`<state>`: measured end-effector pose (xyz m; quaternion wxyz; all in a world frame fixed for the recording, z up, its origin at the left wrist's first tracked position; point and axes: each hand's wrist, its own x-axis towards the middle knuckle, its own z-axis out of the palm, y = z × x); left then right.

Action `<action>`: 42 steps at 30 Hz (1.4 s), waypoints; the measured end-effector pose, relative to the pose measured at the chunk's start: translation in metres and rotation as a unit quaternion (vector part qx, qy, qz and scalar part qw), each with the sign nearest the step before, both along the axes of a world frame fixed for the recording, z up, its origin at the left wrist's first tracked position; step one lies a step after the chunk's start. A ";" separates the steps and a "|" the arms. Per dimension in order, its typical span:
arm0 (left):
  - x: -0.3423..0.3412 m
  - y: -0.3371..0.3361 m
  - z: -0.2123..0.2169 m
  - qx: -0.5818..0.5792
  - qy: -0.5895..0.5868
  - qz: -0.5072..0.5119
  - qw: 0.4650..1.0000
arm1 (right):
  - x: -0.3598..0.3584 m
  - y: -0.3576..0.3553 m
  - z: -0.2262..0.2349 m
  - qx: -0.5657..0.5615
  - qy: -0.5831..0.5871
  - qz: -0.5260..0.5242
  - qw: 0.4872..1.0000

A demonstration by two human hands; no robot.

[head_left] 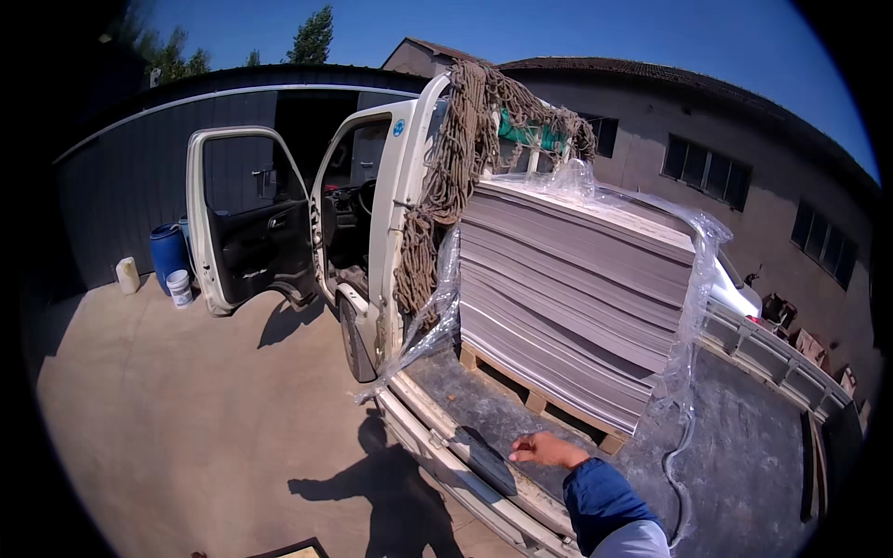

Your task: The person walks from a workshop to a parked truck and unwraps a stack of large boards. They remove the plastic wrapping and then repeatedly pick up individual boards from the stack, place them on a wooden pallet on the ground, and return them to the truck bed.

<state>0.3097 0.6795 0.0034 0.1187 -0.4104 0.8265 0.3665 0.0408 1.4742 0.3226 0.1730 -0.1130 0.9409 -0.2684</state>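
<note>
My right hand (pixel 544 450), in a blue sleeve, reaches out low over the grey truck bed (pixel 744 446) near its left edge, holding nothing. Its fingers point left, and I cannot tell whether it touches the bed. Just beyond it stands a tall stack of grey sheets (pixel 577 298) on a wooden pallet (pixel 535 400), wrapped in torn clear plastic film (pixel 693 307). My left hand is out of view.
A rope net (pixel 446 177) hangs over the frame behind the white truck cab (pixel 391 205), whose door (pixel 237 223) stands open. A blue barrel (pixel 167 253), a white bucket (pixel 179 287) and a white canister (pixel 127 275) stand by the dark wall. A cord (pixel 684 465) lies on the bed.
</note>
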 end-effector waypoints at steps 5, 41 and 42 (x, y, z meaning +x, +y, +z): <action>-0.207 0.075 0.026 -0.256 0.096 -0.327 0.905 | -0.029 0.124 0.140 0.074 0.335 -0.089 0.935; -0.730 0.932 0.654 -0.066 0.660 -0.700 0.265 | -0.134 0.344 0.420 0.261 0.354 -0.319 0.840; -0.729 0.935 0.655 -0.060 0.658 -0.699 0.274 | -0.134 0.343 0.424 0.308 0.361 -0.313 0.823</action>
